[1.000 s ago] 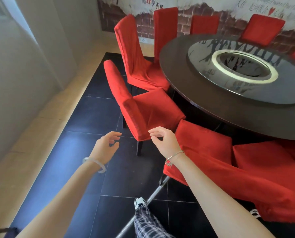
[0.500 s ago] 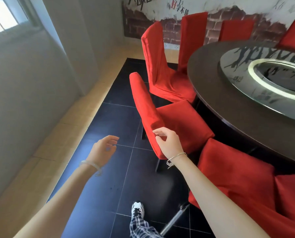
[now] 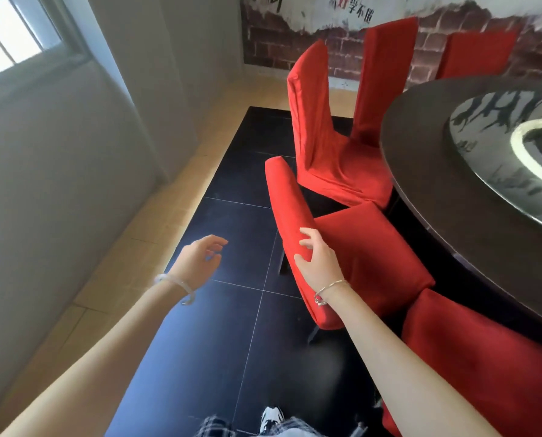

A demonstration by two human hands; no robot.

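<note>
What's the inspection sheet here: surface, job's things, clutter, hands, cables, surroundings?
Surface: dark tiled floor; round dark table bearing a glass turntable.
Job's things: red-covered chair, seat turned toward the table, backrest toward the person.
Clutter: nothing seen.
Hands: right hand lies on the backrest, thumb on its outer face; cannot tell whether it grips. Left hand hangs free over the floor, fingers loosely curled, holding nothing.
Cables: nothing seen.
Surroundings: grey wall with window; brick-print mural; more red chairs round the table.
</note>
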